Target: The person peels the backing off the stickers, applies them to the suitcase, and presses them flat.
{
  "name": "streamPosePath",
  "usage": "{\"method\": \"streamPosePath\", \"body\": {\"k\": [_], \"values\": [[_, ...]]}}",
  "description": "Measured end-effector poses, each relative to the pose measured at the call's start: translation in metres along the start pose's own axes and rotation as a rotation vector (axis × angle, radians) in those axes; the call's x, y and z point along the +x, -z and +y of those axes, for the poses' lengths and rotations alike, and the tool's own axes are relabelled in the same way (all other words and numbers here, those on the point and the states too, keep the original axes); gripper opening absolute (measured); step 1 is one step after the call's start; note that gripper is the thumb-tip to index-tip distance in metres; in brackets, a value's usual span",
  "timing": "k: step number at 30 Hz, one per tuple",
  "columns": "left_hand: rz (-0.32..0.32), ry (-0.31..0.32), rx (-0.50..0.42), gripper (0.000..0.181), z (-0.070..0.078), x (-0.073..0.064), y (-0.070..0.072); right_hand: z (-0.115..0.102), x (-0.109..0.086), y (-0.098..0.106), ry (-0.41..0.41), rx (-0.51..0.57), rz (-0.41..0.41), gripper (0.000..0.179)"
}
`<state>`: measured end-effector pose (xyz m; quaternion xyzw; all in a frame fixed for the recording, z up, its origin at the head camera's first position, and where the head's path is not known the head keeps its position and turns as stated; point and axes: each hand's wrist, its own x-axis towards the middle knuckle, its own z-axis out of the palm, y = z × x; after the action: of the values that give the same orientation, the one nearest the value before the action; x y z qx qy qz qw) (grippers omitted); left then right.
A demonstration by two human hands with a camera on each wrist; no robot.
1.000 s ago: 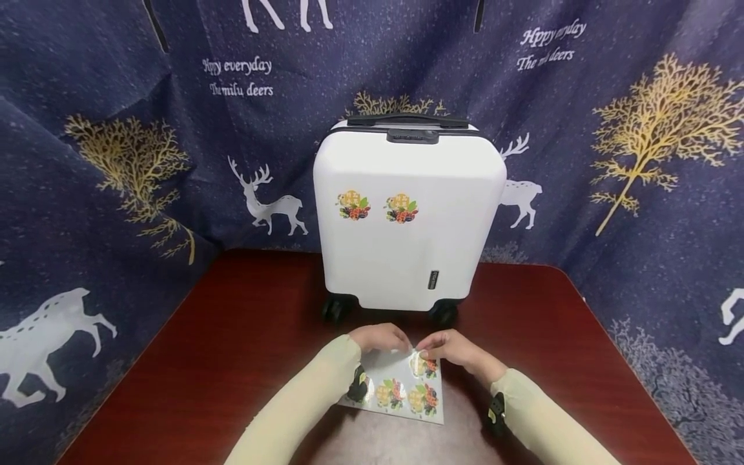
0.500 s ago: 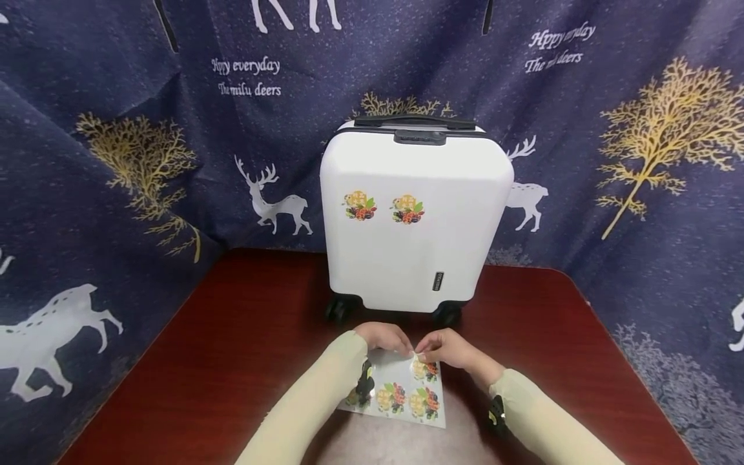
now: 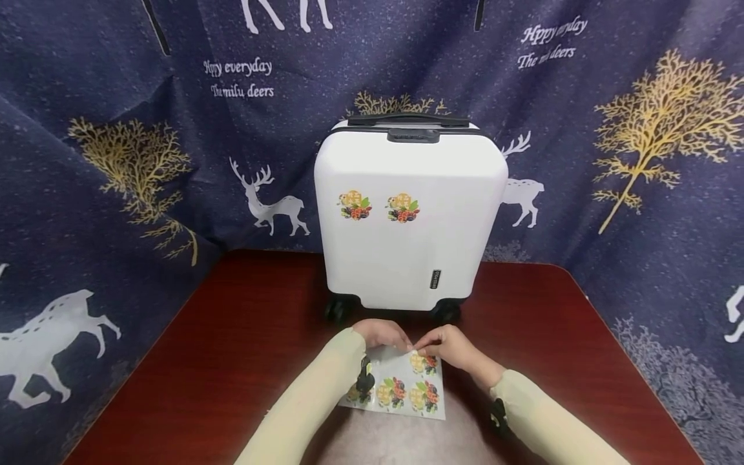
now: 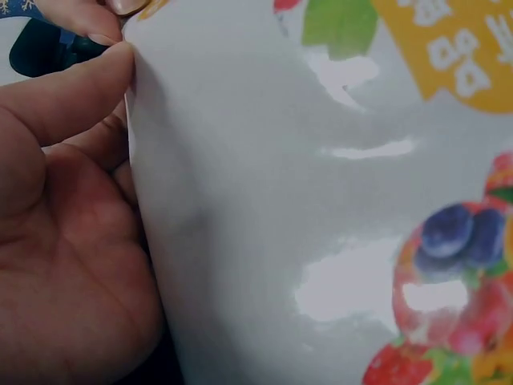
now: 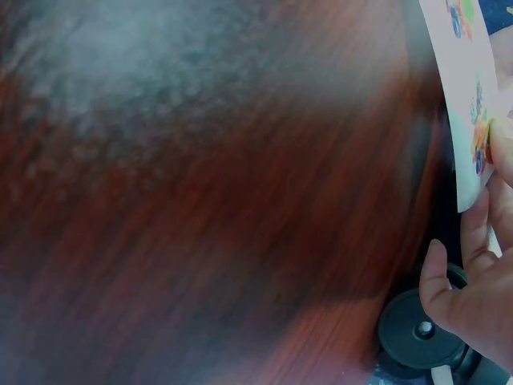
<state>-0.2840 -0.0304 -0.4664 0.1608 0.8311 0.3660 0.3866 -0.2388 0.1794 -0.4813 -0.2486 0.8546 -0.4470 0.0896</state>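
Observation:
Between both hands is a white sheet of fruit stickers, its far edge raised toward the suitcase. My left hand pinches that edge between thumb and fingers; the left wrist view shows the left thumb pressed on the glossy front. Fingertips of my right hand pinch the same edge beside the left fingertips, near an upper fruit sticker. In the right wrist view, the right thumb lies on the printed side of the sheet, with other fingers behind it. My left forearm covers part of the sheet's left side.
Behind the hands a white suitcase stands upright on black wheels, with two fruit stickers on its upper front. The reddish-brown table lies under everything. A dark blue deer-print cloth hangs behind and at both sides.
The head view shifts slightly back and forth. Both hands stay together at the sheet's far edge, with only small finger movements.

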Motion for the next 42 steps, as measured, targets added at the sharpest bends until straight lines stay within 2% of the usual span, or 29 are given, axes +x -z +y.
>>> {"method": "streamPosePath", "body": {"k": [5,11,16,21,25,32,38,42], "values": [[0.01,0.002,-0.027,0.031,-0.0007,-0.0004,-0.0004,-0.0002,0.0018,-0.0005,-0.008,-0.002,0.0,0.011],[-0.016,0.005,-0.063,0.031,-0.0006,0.0005,0.0022,0.0006,0.0028,-0.0002,0.0,-0.008,0.0,0.011],[-0.01,0.007,-0.05,0.032,-0.0002,-0.0002,0.0039,-0.0004,0.0018,-0.001,0.02,-0.037,0.023,0.009],[0.002,0.009,-0.047,0.034,0.0001,-0.0006,0.004,-0.0029,0.0021,-0.001,-0.019,-0.014,0.009,0.012],[-0.015,-0.005,-0.016,0.035,-0.0004,0.0024,0.004,-0.0018,0.0029,0.0022,-0.05,-0.005,-0.024,0.018],[-0.046,-0.017,0.027,0.033,-0.0011,0.0043,0.007,0.001,0.0023,0.0069,-0.036,0.003,-0.051,0.021],[-0.059,0.008,-0.039,0.033,-0.0025,0.0053,0.0076,0.001,0.002,0.0055,-0.039,-0.011,-0.032,0.018],[-0.039,0.031,-0.079,0.032,-0.0026,0.0056,0.0066,0.0004,0.0004,0.0054,-0.039,-0.034,0.003,0.014]]}}
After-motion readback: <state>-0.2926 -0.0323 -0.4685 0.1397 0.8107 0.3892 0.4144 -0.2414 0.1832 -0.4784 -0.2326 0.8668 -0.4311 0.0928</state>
